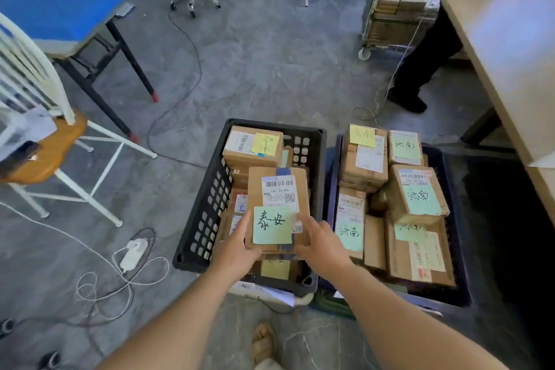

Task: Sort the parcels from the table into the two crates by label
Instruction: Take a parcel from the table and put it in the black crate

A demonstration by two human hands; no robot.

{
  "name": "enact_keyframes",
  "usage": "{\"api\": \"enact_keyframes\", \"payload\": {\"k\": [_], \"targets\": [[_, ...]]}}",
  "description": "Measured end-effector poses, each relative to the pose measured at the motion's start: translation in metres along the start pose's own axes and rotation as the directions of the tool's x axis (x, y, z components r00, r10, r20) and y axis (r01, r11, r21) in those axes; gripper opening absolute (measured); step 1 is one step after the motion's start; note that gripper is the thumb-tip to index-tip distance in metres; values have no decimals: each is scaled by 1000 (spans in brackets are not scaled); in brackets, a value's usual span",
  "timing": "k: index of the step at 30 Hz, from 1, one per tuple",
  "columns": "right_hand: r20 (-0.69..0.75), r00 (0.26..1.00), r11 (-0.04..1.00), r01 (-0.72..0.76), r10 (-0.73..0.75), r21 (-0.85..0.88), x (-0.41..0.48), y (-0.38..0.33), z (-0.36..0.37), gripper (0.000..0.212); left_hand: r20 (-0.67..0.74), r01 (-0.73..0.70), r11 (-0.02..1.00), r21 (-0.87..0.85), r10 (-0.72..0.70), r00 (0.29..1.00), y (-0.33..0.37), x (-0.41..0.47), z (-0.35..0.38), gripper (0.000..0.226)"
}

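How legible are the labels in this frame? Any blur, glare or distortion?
Head view: green note on the held parcel is sharp and readable; yellow note at the left crate's far end is smeared; glare washes out the table at right; deep shadow below it hides the floor; wide-angle lens bends the frame's edges.

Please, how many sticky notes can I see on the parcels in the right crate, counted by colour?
Green notes: 4
Yellow notes: 1
Total: 5
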State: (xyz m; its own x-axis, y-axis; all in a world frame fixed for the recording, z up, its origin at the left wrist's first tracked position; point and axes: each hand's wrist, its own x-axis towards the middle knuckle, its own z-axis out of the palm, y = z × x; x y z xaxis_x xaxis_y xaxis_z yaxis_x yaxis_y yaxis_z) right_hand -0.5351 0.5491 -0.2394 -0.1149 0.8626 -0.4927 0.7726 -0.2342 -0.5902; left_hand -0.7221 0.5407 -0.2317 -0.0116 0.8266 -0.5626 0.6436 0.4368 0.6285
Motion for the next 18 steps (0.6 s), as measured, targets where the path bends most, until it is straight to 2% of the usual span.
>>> {"api": "enact_keyframes", "payload": {"k": [10, 18], "targets": [[103, 994, 996, -38, 30, 75, 84, -24, 91, 63, 70, 109, 994, 31, -111, 991, -87, 87, -41, 82], [134, 988, 995, -88, 80, 53, 136, -23, 119, 55, 73, 129, 991, 43, -132, 989, -109, 136, -40, 77]]}}
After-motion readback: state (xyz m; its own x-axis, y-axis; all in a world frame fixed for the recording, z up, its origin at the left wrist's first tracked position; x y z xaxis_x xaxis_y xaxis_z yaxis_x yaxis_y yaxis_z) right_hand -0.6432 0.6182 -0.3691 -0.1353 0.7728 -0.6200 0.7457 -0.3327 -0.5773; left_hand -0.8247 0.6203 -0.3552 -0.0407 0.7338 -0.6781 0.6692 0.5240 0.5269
